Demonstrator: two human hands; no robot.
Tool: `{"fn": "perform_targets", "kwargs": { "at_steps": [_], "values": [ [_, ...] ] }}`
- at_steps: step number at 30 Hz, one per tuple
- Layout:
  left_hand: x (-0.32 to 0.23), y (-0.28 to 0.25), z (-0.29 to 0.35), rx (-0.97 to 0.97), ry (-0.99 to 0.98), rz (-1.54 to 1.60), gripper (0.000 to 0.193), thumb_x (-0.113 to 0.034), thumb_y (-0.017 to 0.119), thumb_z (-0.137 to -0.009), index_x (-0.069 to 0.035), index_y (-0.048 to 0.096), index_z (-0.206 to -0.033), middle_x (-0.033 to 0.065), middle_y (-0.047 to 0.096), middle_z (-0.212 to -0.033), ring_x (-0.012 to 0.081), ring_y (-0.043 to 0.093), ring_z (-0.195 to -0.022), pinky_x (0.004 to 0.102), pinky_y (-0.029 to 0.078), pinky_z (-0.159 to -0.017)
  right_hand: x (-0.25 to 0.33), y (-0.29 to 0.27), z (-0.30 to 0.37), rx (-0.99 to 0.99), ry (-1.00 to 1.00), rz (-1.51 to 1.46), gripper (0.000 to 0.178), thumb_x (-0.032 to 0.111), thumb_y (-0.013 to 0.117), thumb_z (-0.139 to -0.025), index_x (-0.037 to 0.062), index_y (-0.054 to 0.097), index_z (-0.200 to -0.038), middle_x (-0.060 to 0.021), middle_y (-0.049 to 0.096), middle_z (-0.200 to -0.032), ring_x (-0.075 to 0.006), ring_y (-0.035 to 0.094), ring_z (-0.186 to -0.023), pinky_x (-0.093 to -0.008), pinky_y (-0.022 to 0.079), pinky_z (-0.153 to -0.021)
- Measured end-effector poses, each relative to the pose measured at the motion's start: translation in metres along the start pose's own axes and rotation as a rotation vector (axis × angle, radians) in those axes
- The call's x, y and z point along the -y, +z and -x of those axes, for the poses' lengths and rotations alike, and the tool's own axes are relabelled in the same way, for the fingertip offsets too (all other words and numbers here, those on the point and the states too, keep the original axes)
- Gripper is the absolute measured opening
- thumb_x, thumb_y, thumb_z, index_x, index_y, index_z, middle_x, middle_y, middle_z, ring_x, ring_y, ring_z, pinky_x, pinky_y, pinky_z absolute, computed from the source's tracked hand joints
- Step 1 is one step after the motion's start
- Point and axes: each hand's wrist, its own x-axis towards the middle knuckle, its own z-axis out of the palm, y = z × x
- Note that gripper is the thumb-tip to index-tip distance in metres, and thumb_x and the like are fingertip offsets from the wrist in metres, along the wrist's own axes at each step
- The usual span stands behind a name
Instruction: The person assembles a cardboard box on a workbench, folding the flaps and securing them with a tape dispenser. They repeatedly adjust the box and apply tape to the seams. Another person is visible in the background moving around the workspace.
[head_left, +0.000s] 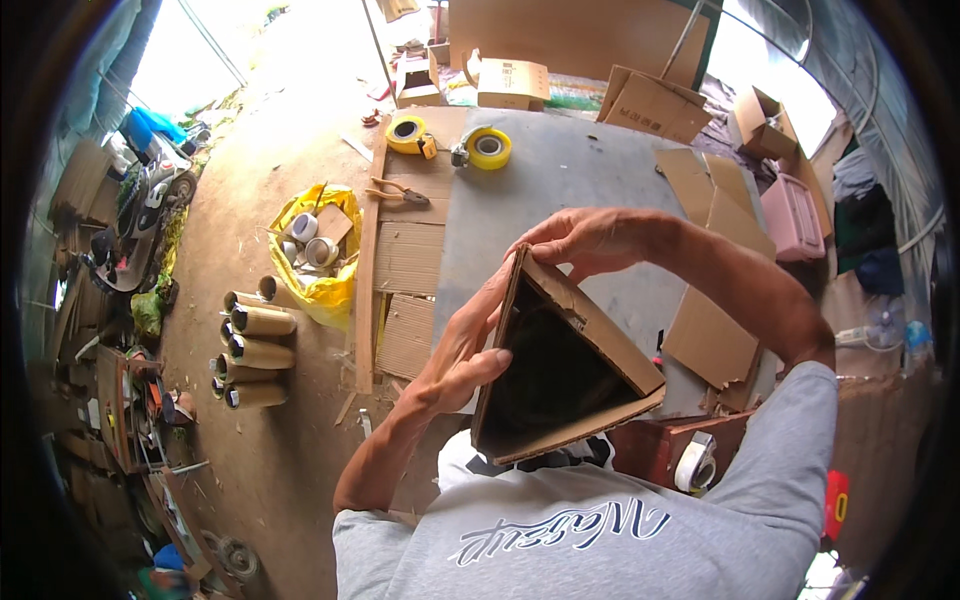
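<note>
A brown cardboard piece folded into a three-sided tube [612,343] is held up close to my chest, its open end facing up and its inside dark. My left hand [468,358] grips the left wall, with the thumb over the edge and the fingers on the outer side. At the far corner my right hand [580,238] bends over the cardboard and presses on it, close to my left fingertips; some of its fingers are hidden. The grey tabletop [590,165] lies beyond and below the tube.
Two yellow tape rolls [488,149] and pliers [403,194] lie on the table's far left. Flat cardboard [712,335] covers its right side. A yellow bag [335,293] and several stacked tubes [262,353] stand on the floor at left. A white tape dispenser [697,462] is near my right elbow.
</note>
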Motion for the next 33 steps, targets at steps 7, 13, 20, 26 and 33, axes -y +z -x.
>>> {"fn": "perform_targets", "kwargs": {
  "at_steps": [7,13,20,26,33],
  "values": [
    [-0.003,0.005,0.002,-0.096,-0.041,0.066,0.118,-0.058,0.07,-0.072,0.008,0.024,-0.157,0.0202,0.04,-0.153,0.0265,0.039,-0.142,0.038,0.028,-0.118,0.014,0.004,-0.005,-0.045,0.071,0.152,0.055,0.038,0.069,-0.097,0.0017,0.054,-0.136,-0.0146,0.054,-0.135,-0.0277,0.047,-0.131,-0.0595,0.04,-0.108],
    [0.004,-0.006,-0.007,0.03,-0.016,-0.056,0.117,-0.06,0.061,-0.079,0.008,0.011,-0.16,0.0268,0.014,-0.167,0.0338,0.013,-0.156,0.0429,0.011,-0.126,0.015,-0.003,-0.001,-0.035,0.073,0.108,0.048,0.037,0.072,-0.096,0.0006,0.063,-0.126,-0.0135,0.062,-0.122,-0.0252,0.052,-0.124,-0.0583,0.041,-0.106],
    [0.008,-0.006,-0.015,0.03,0.071,-0.129,0.116,-0.057,0.06,-0.079,0.009,0.01,-0.159,0.0288,0.011,-0.167,0.0355,0.01,-0.157,0.0432,0.009,-0.126,0.009,-0.003,-0.004,-0.042,0.049,0.161,0.038,0.029,0.076,-0.091,0.0043,0.064,-0.117,-0.0089,0.062,-0.116,-0.0206,0.056,-0.113,-0.0501,0.047,-0.098],
    [0.003,-0.001,-0.022,0.042,0.037,-0.146,0.114,-0.055,0.059,-0.078,0.009,0.01,-0.159,0.029,0.011,-0.167,0.0365,0.01,-0.157,0.0449,0.01,-0.126,-0.002,0.001,0.001,-0.08,0.015,0.021,0.044,0.025,0.079,-0.086,0.0028,0.06,-0.119,-0.0073,0.061,-0.114,-0.0191,0.056,-0.111,-0.0409,0.047,-0.094],
    [0.013,-0.007,-0.037,0.014,0.122,-0.221,0.115,-0.058,0.059,-0.074,0.005,0.016,-0.16,0.0276,0.025,-0.161,0.0387,0.023,-0.152,0.0473,0.02,-0.122,-0.001,0.0,0.002,-0.089,-0.032,0.087,0.049,0.019,0.086,-0.083,0.0004,0.055,-0.117,-0.0045,0.06,-0.111,-0.0123,0.057,-0.106,-0.0274,0.046,-0.094]
  ]
}}
